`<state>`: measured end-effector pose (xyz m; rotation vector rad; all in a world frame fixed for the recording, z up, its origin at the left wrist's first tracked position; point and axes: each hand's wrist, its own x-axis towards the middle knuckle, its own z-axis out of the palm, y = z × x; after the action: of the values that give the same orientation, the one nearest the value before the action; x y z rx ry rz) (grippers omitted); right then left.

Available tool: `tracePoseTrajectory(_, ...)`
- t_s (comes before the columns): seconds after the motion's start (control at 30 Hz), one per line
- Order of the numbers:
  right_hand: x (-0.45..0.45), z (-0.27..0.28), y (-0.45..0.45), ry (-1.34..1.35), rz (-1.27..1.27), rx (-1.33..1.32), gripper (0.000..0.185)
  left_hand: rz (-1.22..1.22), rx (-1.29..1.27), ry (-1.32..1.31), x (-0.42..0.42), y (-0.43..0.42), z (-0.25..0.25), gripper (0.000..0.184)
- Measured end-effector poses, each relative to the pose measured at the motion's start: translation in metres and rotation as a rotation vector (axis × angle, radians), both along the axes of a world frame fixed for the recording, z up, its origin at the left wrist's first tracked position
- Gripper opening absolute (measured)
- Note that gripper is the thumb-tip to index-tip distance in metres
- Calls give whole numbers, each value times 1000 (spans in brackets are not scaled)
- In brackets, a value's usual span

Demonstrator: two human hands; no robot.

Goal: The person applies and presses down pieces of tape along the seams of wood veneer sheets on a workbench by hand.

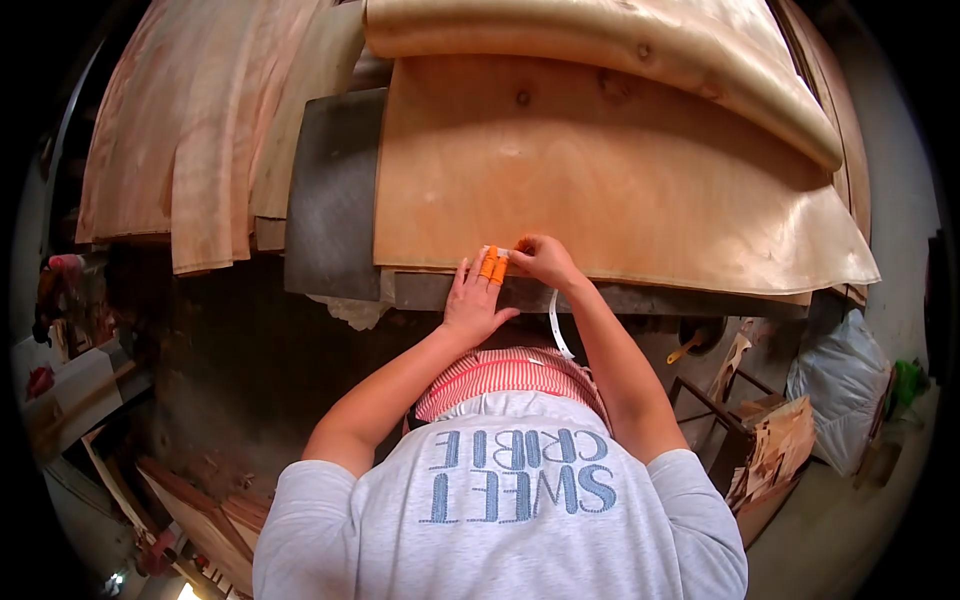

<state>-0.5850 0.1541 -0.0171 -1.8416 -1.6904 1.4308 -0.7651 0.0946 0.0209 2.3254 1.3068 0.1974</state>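
My left hand [478,304] lies with its fingers stretched out at the front edge of a thin wood veneer sheet [560,170], orange covers on two of its fingers. Close beside it, my right hand [546,262] has its fingers pinched together at the same edge, also with orange at a fingertip. A bit of white shows between the hands. Below the right wrist hangs a narrow white strip of tape [557,325], its upper part hidden by the hand. Another veneer sheet [620,50] is rolled back across the far side of the flat one.
A dark grey board [335,195] juts out left of the veneer. More veneer sheets [215,130] hang over the stack at the far left. On the right are a pale plastic bag [842,390], a yellow-handled tool [686,347] and veneer scraps [775,455].
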Motion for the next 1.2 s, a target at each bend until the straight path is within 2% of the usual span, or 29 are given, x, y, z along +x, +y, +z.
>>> tracePoseTrajectory(0.17,-2,18,1,-67,9,-15,30,43,10,53,5,-6,-1,82)
tracePoseTrajectory(0.57,-9,26,-1,-115,-8,-31,24,77,49,80,12,-5,0,83)
tracePoseTrajectory(0.7,-8,26,0,-131,21,9,23,65,19,184,19,1,0,82)
tracePoseTrajectory(0.8,10,22,1,172,62,-141,22,27,38,265,19,6,2,83)
tracePoseTrajectory(0.83,14,44,4,96,78,-253,21,16,47,295,19,6,1,83)
tracePoseTrajectory(0.93,26,46,2,-157,166,-69,21,-13,56,347,19,8,2,85)
tracePoseTrajectory(0.97,28,40,1,-295,229,113,18,-25,55,359,19,8,3,85)
tracePoseTrajectory(1.07,25,59,25,-460,466,121,15,-32,43,348,19,11,3,86)
tracePoseTrajectory(1.17,47,44,49,-602,480,204,12,-40,49,328,17,11,4,86)
tracePoseTrajectory(1.2,55,49,57,-522,390,84,13,-42,58,316,17,11,3,86)
